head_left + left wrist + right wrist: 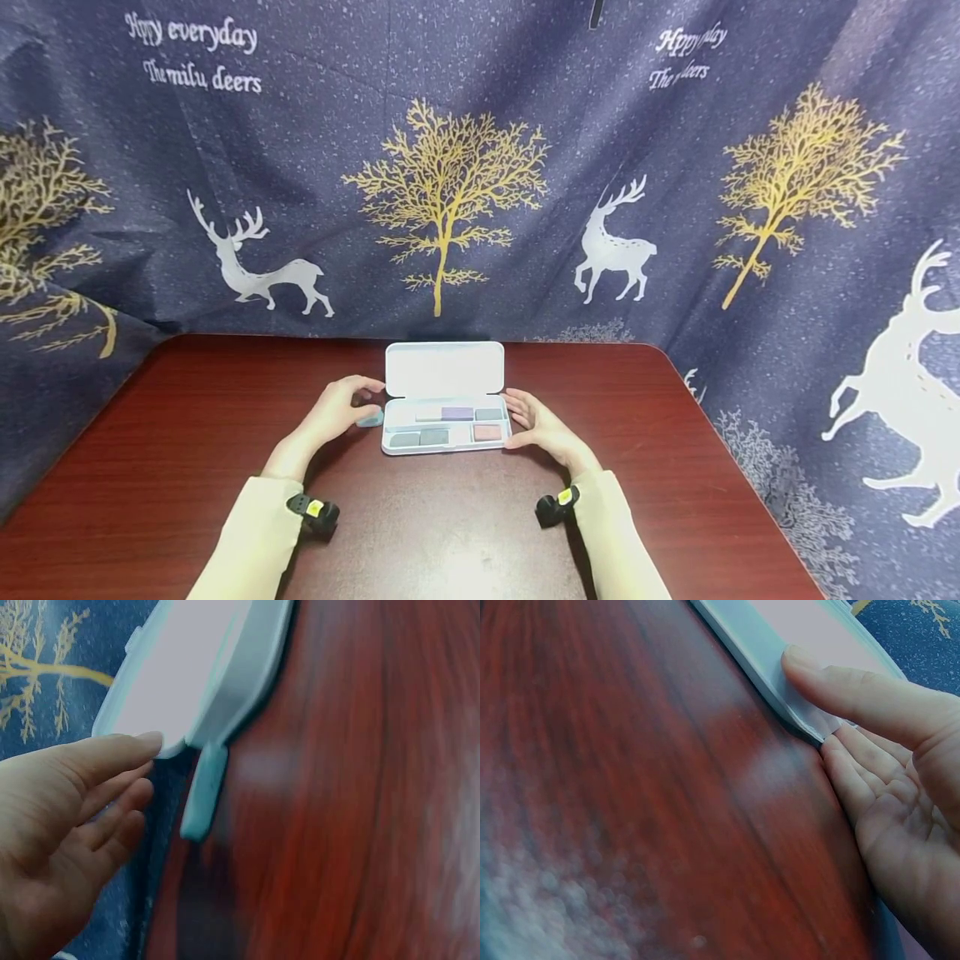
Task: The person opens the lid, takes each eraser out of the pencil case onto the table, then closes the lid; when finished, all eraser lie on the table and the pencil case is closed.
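With relaxed fingers [868,754], holding nothing in left hand [337,410] beside small oblong teal piece [371,419]; touching with right hand [546,429] right end of white rectangular plastic-looking case [427,450], lying far on glossy red-brown wood-grained table [435,517], with long axis left to right, raised lid [445,369] far, facing near

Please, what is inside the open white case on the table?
The lower half of the case holds flat blocks: one purple, one pink, three grey; paler pieces are hard to tell. The raised lid looks plain white. What lies beneath the blocks is covered.
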### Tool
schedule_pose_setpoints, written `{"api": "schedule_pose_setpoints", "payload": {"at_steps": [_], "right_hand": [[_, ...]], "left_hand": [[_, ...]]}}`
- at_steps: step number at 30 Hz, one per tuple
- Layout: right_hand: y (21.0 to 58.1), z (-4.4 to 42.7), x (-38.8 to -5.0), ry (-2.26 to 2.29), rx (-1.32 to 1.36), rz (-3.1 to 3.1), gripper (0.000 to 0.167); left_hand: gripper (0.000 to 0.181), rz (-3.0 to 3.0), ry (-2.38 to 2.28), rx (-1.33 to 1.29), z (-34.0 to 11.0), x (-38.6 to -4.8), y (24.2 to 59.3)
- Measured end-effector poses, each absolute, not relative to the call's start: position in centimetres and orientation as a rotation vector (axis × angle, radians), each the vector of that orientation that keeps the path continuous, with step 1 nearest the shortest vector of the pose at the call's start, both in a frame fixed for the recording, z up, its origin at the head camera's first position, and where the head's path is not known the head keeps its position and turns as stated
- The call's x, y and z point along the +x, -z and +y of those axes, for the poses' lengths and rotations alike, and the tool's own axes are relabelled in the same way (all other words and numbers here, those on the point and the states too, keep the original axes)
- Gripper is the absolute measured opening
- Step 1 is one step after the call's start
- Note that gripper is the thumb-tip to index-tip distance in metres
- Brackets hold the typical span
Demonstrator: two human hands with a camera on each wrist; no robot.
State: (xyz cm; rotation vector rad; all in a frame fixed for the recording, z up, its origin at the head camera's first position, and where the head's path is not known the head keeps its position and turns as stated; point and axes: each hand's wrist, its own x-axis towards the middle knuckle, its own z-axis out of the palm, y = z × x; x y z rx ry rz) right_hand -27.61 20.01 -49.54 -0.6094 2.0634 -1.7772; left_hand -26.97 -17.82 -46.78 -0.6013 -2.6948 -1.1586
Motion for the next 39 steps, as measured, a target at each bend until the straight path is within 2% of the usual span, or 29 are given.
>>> {"api": "schedule_pose_setpoints", "payload": {"at_steps": [8, 21, 39], "right_hand": [[49.6, 20.1, -27.7, 1.778, -0.602, 2.059, 0.092], [49.5, 20.0, -27.6, 1.802, -0.598, 2.037, 0.092], [49.7, 20.1, -27.7, 1.804, -0.614, 2.028, 0.092]], "left_hand": [[0.022, -2.684, 1.131, -0.629, -14.9, -26.8, 46.2], [0.028, -2.833, 1.069, -0.710, -11.4, -27.0, 46.7], [0.029, -2.875, 1.009, -0.787, -10.2, -27.0, 47.5]]}}
